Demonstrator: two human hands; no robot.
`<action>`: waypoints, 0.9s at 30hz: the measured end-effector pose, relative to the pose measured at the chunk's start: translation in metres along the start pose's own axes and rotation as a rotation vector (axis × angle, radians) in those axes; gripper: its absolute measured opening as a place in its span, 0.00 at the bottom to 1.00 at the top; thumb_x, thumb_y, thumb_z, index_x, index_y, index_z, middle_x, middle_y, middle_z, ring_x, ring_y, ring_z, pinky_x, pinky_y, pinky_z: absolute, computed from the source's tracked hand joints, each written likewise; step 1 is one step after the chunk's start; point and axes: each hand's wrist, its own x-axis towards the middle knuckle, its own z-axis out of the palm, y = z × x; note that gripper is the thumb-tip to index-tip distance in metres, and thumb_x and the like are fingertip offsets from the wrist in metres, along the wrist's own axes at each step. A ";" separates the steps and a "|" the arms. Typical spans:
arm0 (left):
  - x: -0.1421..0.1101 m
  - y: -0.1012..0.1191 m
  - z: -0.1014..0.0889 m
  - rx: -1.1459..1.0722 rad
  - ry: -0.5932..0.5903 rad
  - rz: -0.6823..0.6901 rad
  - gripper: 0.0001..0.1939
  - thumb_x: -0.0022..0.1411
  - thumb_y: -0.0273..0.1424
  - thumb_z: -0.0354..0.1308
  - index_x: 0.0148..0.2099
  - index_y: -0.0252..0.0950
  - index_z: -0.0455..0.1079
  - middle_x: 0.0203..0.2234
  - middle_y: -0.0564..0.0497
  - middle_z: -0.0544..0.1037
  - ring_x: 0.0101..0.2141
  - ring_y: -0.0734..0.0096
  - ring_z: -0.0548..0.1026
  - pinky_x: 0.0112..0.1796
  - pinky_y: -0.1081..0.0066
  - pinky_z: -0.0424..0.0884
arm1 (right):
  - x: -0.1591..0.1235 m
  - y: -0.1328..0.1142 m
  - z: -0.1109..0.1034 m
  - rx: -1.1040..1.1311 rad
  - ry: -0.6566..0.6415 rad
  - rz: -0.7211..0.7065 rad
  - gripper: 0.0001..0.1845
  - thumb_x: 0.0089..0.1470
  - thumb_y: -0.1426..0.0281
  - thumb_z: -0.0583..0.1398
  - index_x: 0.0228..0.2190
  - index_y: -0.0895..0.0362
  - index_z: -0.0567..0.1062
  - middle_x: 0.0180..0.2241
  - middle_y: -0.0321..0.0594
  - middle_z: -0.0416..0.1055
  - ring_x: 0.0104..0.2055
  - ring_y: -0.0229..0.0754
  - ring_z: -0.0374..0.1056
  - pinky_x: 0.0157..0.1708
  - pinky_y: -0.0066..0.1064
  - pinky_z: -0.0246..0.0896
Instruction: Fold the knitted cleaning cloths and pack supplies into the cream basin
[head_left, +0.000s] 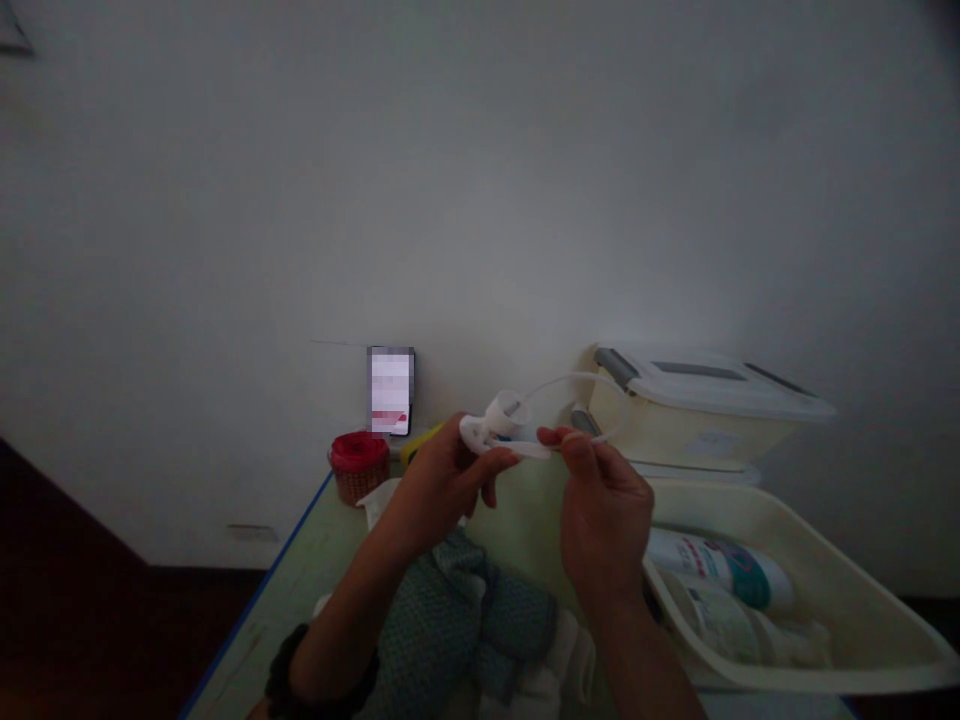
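My left hand (441, 482) is closed around a white plastic spray head (475, 434), its round collar pointing up and to the right. From the collar a thin clear tube (574, 377) arcs over to the right and curls back down. My right hand (606, 515) pinches the tube near its lower end, close to the spray head's long white part. Both hands are held above the table. Beneath my left forearm lies a bunched blue-green knitted cloth (435, 615), with white cloth (540, 690) beside it.
A cream basin (806, 525) on the right holds white bottles (720, 565). Behind it stands a lidded storage box (690, 425). A phone (391, 390) leans on the wall, near a small red-topped basket (360, 468) and a yellow item (420, 444). The table's blue edge (255, 585) runs along the left.
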 end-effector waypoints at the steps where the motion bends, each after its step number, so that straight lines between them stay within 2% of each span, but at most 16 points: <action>1: 0.000 0.000 0.000 0.000 -0.005 -0.001 0.14 0.57 0.40 0.57 0.34 0.35 0.59 0.15 0.59 0.69 0.12 0.82 0.61 0.13 0.81 0.56 | 0.000 0.000 0.000 0.003 0.007 0.006 0.09 0.46 0.63 0.64 0.23 0.56 0.78 0.25 0.38 0.78 0.30 0.39 0.71 0.34 0.32 0.65; 4: 0.001 0.001 0.000 -0.002 -0.008 0.012 0.14 0.56 0.39 0.57 0.34 0.35 0.60 0.15 0.59 0.69 0.13 0.82 0.62 0.14 0.81 0.57 | 0.001 0.002 0.000 0.023 -0.015 0.021 0.09 0.46 0.63 0.64 0.22 0.56 0.77 0.25 0.38 0.78 0.29 0.39 0.72 0.33 0.32 0.66; 7: 0.001 0.003 -0.002 0.008 0.037 0.059 0.12 0.58 0.38 0.56 0.34 0.35 0.61 0.15 0.59 0.68 0.14 0.83 0.62 0.15 0.81 0.57 | 0.007 0.002 -0.005 -0.014 -0.165 0.004 0.06 0.45 0.65 0.64 0.22 0.54 0.77 0.27 0.36 0.78 0.32 0.39 0.72 0.36 0.33 0.66; 9: 0.001 0.004 -0.004 0.001 0.067 0.085 0.11 0.58 0.37 0.55 0.34 0.35 0.60 0.16 0.60 0.67 0.14 0.83 0.62 0.15 0.81 0.57 | 0.013 0.001 -0.011 -0.108 -0.285 -0.052 0.02 0.44 0.67 0.65 0.24 0.52 0.79 0.31 0.35 0.77 0.36 0.39 0.72 0.40 0.34 0.64; 13: 0.001 0.005 -0.006 0.007 0.063 0.087 0.10 0.59 0.36 0.55 0.34 0.35 0.59 0.17 0.60 0.67 0.14 0.83 0.61 0.15 0.81 0.57 | 0.023 -0.002 -0.022 -0.312 -0.413 -0.185 0.04 0.44 0.69 0.66 0.27 0.49 0.80 0.33 0.35 0.75 0.39 0.39 0.69 0.43 0.36 0.61; 17: -0.001 0.001 -0.005 0.085 0.053 0.065 0.11 0.61 0.39 0.53 0.35 0.35 0.59 0.17 0.59 0.68 0.14 0.82 0.63 0.16 0.80 0.59 | 0.026 -0.001 -0.025 -0.339 -0.434 -0.200 0.03 0.46 0.69 0.64 0.27 0.50 0.79 0.31 0.35 0.74 0.36 0.39 0.69 0.39 0.34 0.64; 20: -0.002 0.000 -0.004 0.115 0.020 0.058 0.12 0.62 0.41 0.49 0.37 0.36 0.59 0.17 0.58 0.69 0.14 0.80 0.64 0.16 0.79 0.60 | 0.026 0.000 -0.023 -0.343 -0.402 -0.210 0.02 0.47 0.68 0.64 0.26 0.52 0.79 0.30 0.35 0.74 0.35 0.38 0.69 0.37 0.33 0.64; 27: -0.005 0.001 -0.006 0.025 -0.062 0.080 0.11 0.65 0.40 0.45 0.39 0.36 0.58 0.19 0.58 0.69 0.15 0.80 0.65 0.18 0.79 0.61 | 0.020 -0.006 -0.018 -0.379 -0.305 -0.329 0.02 0.47 0.68 0.64 0.25 0.52 0.78 0.29 0.35 0.73 0.33 0.38 0.69 0.35 0.33 0.65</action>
